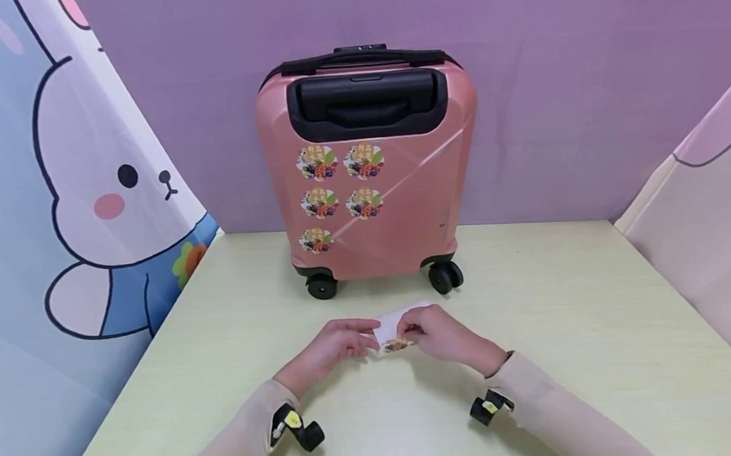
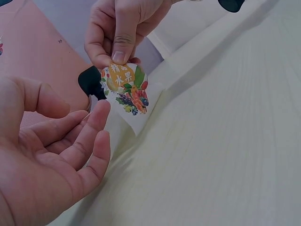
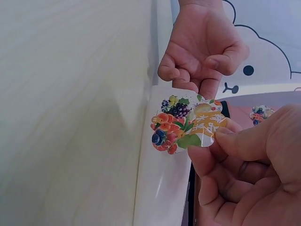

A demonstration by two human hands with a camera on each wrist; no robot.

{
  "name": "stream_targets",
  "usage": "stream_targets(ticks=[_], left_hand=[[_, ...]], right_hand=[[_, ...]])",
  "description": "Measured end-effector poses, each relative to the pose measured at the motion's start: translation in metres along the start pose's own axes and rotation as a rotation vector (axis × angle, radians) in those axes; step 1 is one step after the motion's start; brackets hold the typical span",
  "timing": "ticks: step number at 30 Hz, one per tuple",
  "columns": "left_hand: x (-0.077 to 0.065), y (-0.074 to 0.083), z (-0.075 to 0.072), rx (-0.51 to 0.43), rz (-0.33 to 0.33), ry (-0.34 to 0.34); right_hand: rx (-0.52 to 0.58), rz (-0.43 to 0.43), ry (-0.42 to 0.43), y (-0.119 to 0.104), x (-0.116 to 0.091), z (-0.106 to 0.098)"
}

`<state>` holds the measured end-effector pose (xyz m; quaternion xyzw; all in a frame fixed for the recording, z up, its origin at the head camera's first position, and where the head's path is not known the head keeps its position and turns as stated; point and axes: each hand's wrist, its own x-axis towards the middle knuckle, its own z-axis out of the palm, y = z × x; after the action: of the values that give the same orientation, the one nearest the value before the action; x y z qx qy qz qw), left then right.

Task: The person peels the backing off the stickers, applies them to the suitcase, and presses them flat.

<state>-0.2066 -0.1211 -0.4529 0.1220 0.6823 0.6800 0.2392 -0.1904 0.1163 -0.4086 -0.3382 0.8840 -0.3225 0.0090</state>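
My right hand (image 1: 441, 333) pinches the edge of a fruit sticker (image 3: 176, 125) between thumb and forefinger. The sticker is round with a scalloped outline, printed with colourful fruit and an orange patch of white lettering. White backing paper (image 2: 137, 123) shows behind it and sticks out past its lower edge. On the other side, my left hand (image 1: 339, 343) has its palm up and its fingers loosely bent, with the fingertips right at the paper's edge. Its thumb stands away from the paper. Both hands are low over the table, in front of the suitcase.
A pink suitcase (image 1: 403, 211) with black wheels and handle stands upright at the back of the pale table (image 1: 571, 298). Several similar fruit stickers (image 1: 317, 164) are on its left half, in two columns. A purple backdrop (image 1: 555, 98) hangs behind, and a rabbit-printed cloth (image 1: 95, 156) at left.
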Motion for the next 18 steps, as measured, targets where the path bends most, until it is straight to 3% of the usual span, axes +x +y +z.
stream_targets(ticks=[18], left_hand=[[0.0010, -0.0048, -0.0010, -0.002, -0.003, 0.012]], right_hand=[[0.046, 0.021, -0.048, 0.0005, -0.0014, -0.0034]])
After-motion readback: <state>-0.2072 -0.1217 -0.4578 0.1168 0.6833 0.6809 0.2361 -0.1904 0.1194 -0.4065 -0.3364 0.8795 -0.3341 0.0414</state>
